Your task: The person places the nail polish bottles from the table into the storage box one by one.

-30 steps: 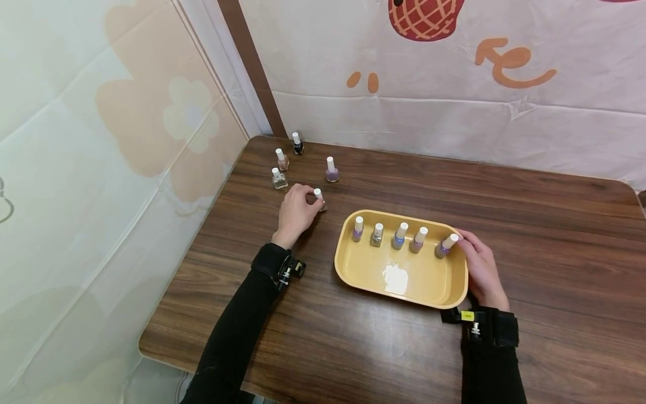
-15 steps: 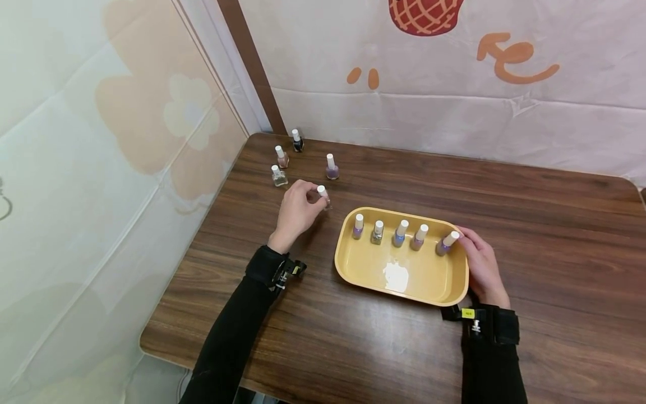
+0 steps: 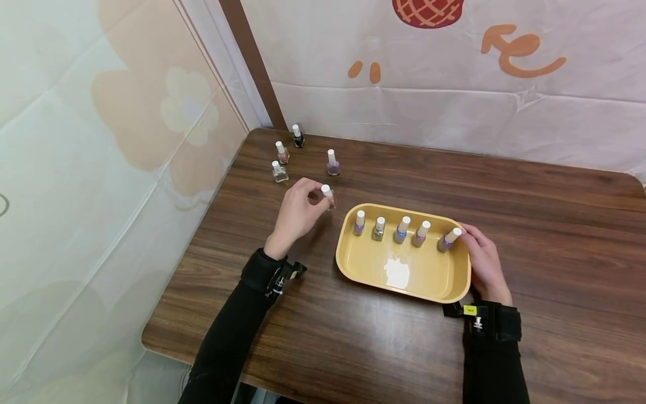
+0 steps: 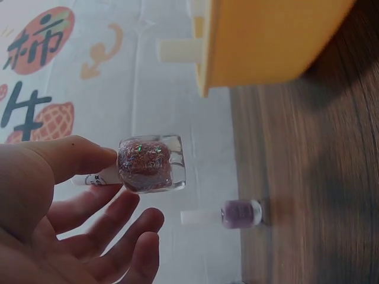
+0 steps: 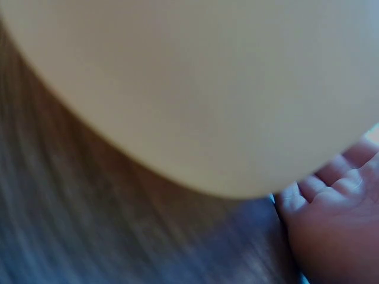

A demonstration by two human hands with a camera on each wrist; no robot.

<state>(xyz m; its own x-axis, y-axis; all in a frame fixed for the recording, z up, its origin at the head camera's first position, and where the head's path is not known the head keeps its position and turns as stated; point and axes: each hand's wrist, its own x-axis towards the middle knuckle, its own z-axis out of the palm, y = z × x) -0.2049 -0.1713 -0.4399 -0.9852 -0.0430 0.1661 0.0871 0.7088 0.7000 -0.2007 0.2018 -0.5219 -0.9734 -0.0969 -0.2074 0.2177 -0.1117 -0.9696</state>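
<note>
Pinkish glitter bottle point(image 4: 151, 163), pinched in the left hand point(image 3: 295, 213) at its two o'clock, toward ten o'clock from the yellow tray point(image 3: 424, 275), gripped by the right hand point(image 3: 487, 268) at three o'clock.

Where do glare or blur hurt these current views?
Head: hard white glare inside the yellow tray, softer sheen on the table; left wrist: glittery bottle fairly clear, purple bottle softer; right wrist: tray and table both blurred.

A clear bottle of reddish glitter point(image 4: 145, 164) tilts slightly, its white cap point(image 3: 326, 189) pinched in the left hand point(image 3: 296, 212), while the yellow tray point(image 3: 365, 269) touches the right hand point(image 3: 487, 265).
</note>
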